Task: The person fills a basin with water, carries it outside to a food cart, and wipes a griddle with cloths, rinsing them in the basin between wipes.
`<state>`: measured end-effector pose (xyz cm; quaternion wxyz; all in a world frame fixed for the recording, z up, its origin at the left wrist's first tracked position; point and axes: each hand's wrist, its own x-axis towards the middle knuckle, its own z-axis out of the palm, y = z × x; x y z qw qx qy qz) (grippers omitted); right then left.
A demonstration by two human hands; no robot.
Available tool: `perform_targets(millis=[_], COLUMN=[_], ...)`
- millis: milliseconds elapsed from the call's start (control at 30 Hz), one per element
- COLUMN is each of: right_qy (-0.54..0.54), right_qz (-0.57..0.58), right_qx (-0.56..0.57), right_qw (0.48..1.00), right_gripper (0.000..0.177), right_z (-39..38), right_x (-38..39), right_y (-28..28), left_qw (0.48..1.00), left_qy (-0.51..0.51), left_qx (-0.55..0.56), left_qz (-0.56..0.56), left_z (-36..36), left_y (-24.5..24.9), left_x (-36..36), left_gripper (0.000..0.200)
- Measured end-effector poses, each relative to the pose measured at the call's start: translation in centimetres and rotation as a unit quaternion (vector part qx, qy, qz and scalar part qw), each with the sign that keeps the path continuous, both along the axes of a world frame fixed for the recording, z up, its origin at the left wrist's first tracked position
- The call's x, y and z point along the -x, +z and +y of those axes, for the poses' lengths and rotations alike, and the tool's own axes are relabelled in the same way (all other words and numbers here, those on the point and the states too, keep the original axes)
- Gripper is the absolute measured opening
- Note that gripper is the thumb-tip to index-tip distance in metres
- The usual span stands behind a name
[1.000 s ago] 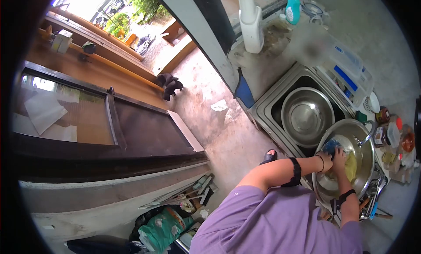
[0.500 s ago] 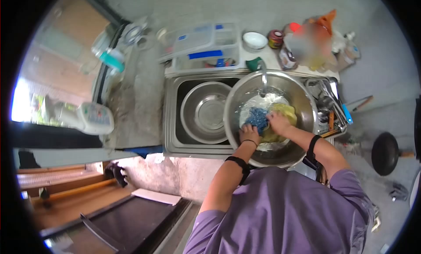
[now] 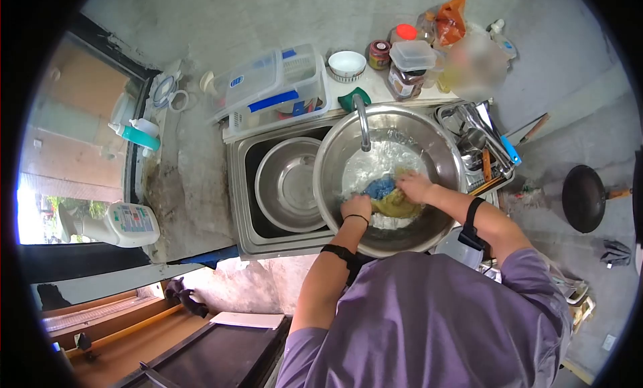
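A large steel basin (image 3: 442,143) stands under the curved tap (image 3: 362,123), with rippling water in it. In the water lies a wet yellow-green cloth (image 3: 395,205), with a blue mesh-like piece (image 3: 380,189) bunched against its far side. My left hand (image 3: 356,206) is closed at the cloth's left end, its fingertips partly hidden. The right hand (image 3: 414,187) grips the cloth's upper right part with curled fingers.
Left of the basin, a smaller steel bowl (image 3: 268,180) sits in the sink (image 3: 244,217). Behind are a plastic container (image 3: 274,87), a white bowl (image 3: 347,64) and jars (image 3: 406,83). A utensil rack (image 3: 469,140) adjoins the basin's right; a pan (image 3: 583,198) hangs farther right.
My hands have moved apart slightly and now hold the cloth, which looks stretched between them. The blue piece is more covered. The head view has shifted, so the surroundings sit differently.
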<state>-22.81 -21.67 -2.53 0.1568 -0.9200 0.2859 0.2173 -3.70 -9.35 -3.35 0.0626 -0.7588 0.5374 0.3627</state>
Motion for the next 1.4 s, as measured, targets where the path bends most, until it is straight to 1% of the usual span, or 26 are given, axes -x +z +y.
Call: perform_targets(millis=[133, 200, 267, 300, 333, 400, 433, 500, 533, 567, 633, 700, 733, 800, 833, 867, 900, 933, 967, 1000, 1067, 1133, 1167, 1200, 1300, 1400], right_qy=[-0.045, -0.048, -0.019, -0.066, -0.11, -0.08, -0.052, -0.074, -0.1, -0.095, -0.063, -0.286, -0.208, -0.19, -0.365, -0.425, -0.393, -0.243, -0.238, -0.352, -0.42, -0.466, -0.523, -0.517, -0.623, -0.622], right_qz=[-0.016, 0.014, 0.01, -0.025, -0.059, -0.062, -0.063, -0.101, -0.139, -0.138, -0.281, -0.262, -0.259, -0.33, -0.397, -0.344, -0.335, -0.336, -0.365, -0.395, -0.461, -0.463, -0.459, -0.458, -0.427, -0.418], right_qx=[-0.076, 0.034, -0.029, -0.015, 0.001, -0.05, -0.101, -0.128, -0.153, -0.153, 0.01, -0.153, 0.056, 0.054, -0.11, -0.057, -0.064, 0.258, 0.3, 0.203, 0.03, -0.025, -0.073, -0.076, -0.302, -0.327], right_qw=[0.996, 0.998, 0.999, 0.997, 0.992, 0.994, 0.992, 0.984, 0.973, 0.974, 0.958, 0.909, 0.942, 0.923, 0.835, 0.835, 0.854, 0.872, 0.849, 0.824, 0.781, 0.753, 0.715, 0.719, 0.582, 0.575], right_gripper=[0.04, 0.029, 0.023, 0.021, 0.019, 0.02, 0.021, 0.022, 0.023, 0.023, 0.027, 0.031, 0.029, 0.027, 0.026, 0.026, 0.026, 0.027, 0.03, 0.037, 0.046, 0.047, 0.049, 0.049, 0.061, 0.062], right_z=[-0.1, 1.6, 1.4, 1.8, 1.8, 1.9, 1.8, 1.4, 0.9, 0.9, 0.8, -0.1, 0.4, -0.6, -1.3, -1.6, -1.9, -2.7, -2.4, -2.8, -3.5, -2.2, -2.0, -2.6, -4.0, -3.4], right_x=[-0.1, -0.4, -0.6, -1.0, -1.4, -1.9, -1.8, -0.9, -0.6, 0.0, 1.5, 3.3, 4.4, 7.0, 8.9, 9.7, 5.9, 13.4, 14.6, 16.0, 19.2, 17.8, 16.9, 16.0, 14.2, 13.0], right_y=[0.0, -1.1, -2.1, -0.3, 0.8, -0.1, -0.6, -1.1, -1.0, -0.6, 1.7, 3.6, 5.9, 6.8, 4.7, 6.1, 7.1, 4.5, 3.8, 2.2, -1.7, -1.1, -0.5, 0.0, 1.5, 2.5], left_qw=[0.989, 0.977, 0.948, 0.968, 0.968, 0.961, 0.961, 0.997, 0.997, 0.994, 0.988, 0.914, 0.915, 0.875, 0.859, 0.858, 0.857, 0.839, 0.817, 0.818, 0.81, 0.756, 0.751, 0.76, 0.754, 0.751], left_qy=[-0.008, -0.031, -0.03, 0.004, 0.007, -0.005, 0.0, -0.014, -0.01, -0.014, -0.011, -0.011, 0.002, -0.009, -0.005, 0.019, 0.042, 0.092, 0.138, 0.197, 0.267, 0.381, 0.388, 0.415, 0.455, 0.458], left_qx=[0.132, 0.198, 0.288, 0.196, 0.198, 0.271, 0.271, 0.055, 0.056, 0.104, 0.153, 0.404, 0.402, 0.484, 0.512, 0.513, 0.511, 0.534, 0.559, 0.54, 0.521, 0.509, 0.512, 0.46, 0.408, 0.413], left_qz=[-0.058, -0.072, 0.132, 0.158, 0.157, -0.051, -0.052, 0.051, 0.05, 0.037, 0.019, 0.029, 0.02, -0.01, -0.017, -0.036, -0.055, -0.045, -0.033, -0.024, -0.019, 0.158, 0.154, 0.197, 0.24, 0.237], left_z=[0.5, 0.8, 0.4, 0.1, 0.5, 2.2, 2.0, 1.1, 1.2, 1.5, 2.2, 3.8, 4.4, 5.4, 5.9, 7.1, 8.3, 8.2, 7.5, 7.6, 8.0, 7.6, 7.1, 6.6, 3.8, 3.9], left_y=[1.2, 1.0, 0.3, 1.1, 0.0, -1.0, -0.9, 0.1, 1.7, 3.7, 5.6, 6.1, 6.2, 6.5, 6.0, 6.1, 6.3, 5.8, 5.0, 5.0, 4.5, 3.3, 2.9, 2.7, -0.2, -0.9], left_x=[0.3, 1.0, 1.1, 1.1, 1.5, 2.1, 1.8, 1.5, 1.2, 0.7, -1.0, -2.7, -3.4, -5.3, -6.0, -7.2, -8.2, -7.6, -6.6, -6.6, -6.4, -6.6, -6.9, -7.3, -7.6, -8.0], left_gripper=[0.027, 0.024, 0.019, 0.02, 0.02, 0.027, 0.027, 0.033, 0.033, 0.033, 0.032, 0.034, 0.034, 0.037, 0.038, 0.042, 0.047, 0.048, 0.05, 0.055, 0.061, 0.058, 0.058, 0.055, 0.052, 0.05])
